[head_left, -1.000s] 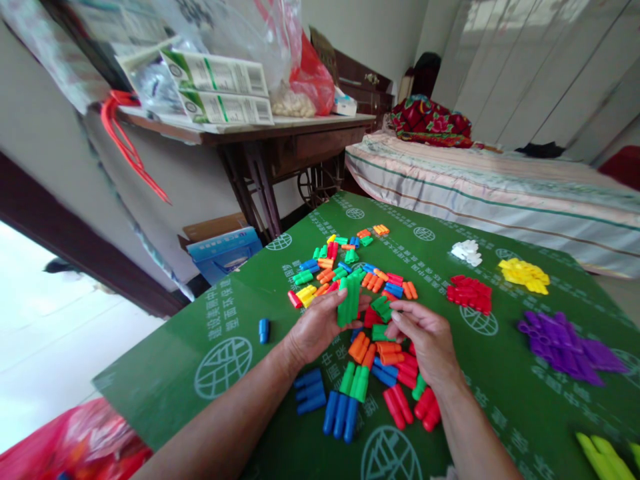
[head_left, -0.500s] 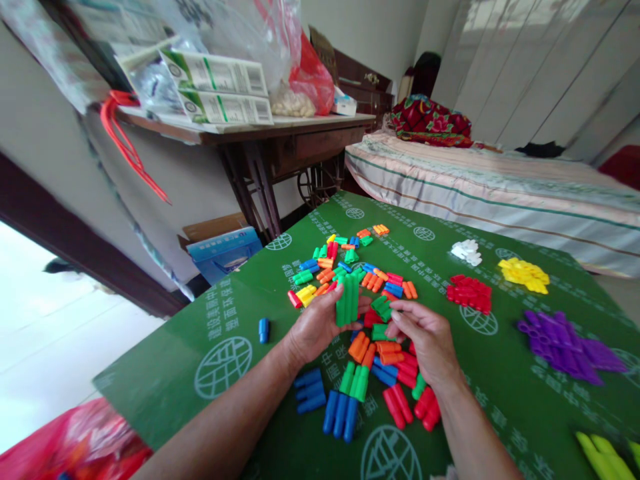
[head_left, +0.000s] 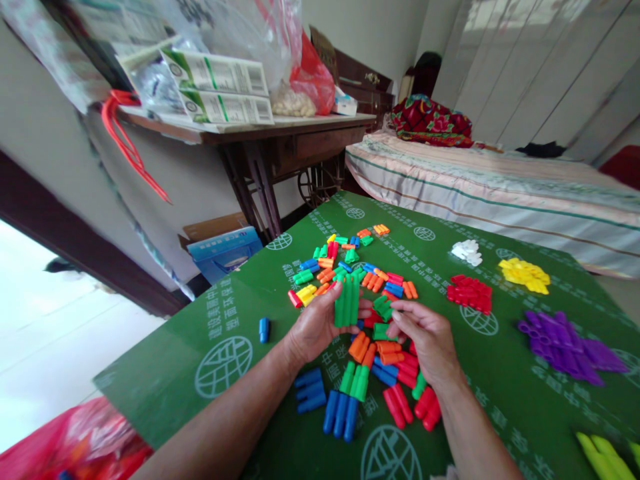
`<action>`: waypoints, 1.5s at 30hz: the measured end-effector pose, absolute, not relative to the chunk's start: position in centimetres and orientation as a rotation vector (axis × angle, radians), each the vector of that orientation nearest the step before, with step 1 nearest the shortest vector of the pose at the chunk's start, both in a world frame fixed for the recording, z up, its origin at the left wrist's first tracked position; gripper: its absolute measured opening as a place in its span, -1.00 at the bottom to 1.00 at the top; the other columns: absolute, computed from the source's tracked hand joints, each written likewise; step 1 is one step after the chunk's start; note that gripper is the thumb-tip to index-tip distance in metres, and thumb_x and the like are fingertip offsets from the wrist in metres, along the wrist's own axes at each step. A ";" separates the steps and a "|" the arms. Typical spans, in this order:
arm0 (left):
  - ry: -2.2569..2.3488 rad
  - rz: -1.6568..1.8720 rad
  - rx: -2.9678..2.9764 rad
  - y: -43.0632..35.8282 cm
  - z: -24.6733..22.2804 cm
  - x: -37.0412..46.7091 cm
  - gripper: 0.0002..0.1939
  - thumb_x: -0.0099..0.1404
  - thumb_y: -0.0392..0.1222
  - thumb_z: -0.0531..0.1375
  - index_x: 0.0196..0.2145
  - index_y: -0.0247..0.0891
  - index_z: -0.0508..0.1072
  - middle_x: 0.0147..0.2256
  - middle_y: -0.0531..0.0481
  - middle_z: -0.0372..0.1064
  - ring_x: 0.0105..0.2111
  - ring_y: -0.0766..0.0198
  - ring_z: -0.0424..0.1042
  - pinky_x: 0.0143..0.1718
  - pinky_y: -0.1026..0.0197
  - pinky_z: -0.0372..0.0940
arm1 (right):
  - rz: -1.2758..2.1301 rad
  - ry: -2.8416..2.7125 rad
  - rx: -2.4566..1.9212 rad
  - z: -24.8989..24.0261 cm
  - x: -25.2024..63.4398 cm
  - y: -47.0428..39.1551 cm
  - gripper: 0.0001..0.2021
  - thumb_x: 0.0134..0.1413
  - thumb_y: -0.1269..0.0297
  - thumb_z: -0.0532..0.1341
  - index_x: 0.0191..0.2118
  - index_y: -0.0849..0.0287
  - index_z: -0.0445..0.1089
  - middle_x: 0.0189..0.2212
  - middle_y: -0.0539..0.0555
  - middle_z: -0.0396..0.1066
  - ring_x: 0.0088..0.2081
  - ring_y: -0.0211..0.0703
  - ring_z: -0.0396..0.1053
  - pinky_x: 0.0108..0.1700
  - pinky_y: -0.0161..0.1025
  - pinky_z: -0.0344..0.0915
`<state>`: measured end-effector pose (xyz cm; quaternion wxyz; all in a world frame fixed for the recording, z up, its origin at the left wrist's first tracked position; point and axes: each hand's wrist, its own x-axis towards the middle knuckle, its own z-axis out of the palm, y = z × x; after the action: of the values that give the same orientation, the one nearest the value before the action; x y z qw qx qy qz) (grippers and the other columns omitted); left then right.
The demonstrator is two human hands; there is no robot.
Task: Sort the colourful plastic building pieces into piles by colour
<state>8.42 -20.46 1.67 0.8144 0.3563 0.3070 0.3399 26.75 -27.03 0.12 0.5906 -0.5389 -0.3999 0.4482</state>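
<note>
My left hand (head_left: 314, 327) is closed around several green bullet-shaped building blocks (head_left: 347, 303), held upright side by side above the table. To its right, my right hand (head_left: 421, 330) pinches a smaller green building block (head_left: 383, 308) between thumb and fingertips. A gap separates the two green pieces. Below the hands lie orange blocks (head_left: 388, 351), a green block (head_left: 359, 383), blue blocks (head_left: 341, 415) and red blocks (head_left: 397, 405). Beyond them spreads a mixed heap of small coloured blocks, partly hidden by my hands.
The green table (head_left: 165, 367) bears sorted piles at right: white blocks (head_left: 467, 253), red blocks (head_left: 469, 294), yellow blocks (head_left: 524, 275) and purple blocks (head_left: 570, 347). One blue block (head_left: 264, 330) lies apart at left. Behind stand a cluttered desk (head_left: 290, 132) and a bed (head_left: 480, 180).
The green blocks in my left hand have shifted very slightly to the left. My right hand and the blocks on the table look the same.
</note>
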 end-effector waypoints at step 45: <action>0.762 0.724 0.856 -21.1 2.3 8.6 -0.73 0.10 -0.29 0.18 -0.21 -0.41 0.45 -0.35 -0.24 0.53 -0.41 0.12 0.52 -0.56 0.27 0.31 | 0.272 -1.744 -1.597 -1.3 28.2 -26.6 -0.86 0.01 0.30 0.19 -0.28 0.10 0.45 -0.33 0.04 0.47 -0.23 -0.10 0.38 -0.23 -0.21 0.32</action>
<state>8.63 -21.11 2.33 0.7788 0.3960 0.3526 0.3351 28.22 -26.59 -1.33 0.3717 -0.6229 -0.6802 0.1059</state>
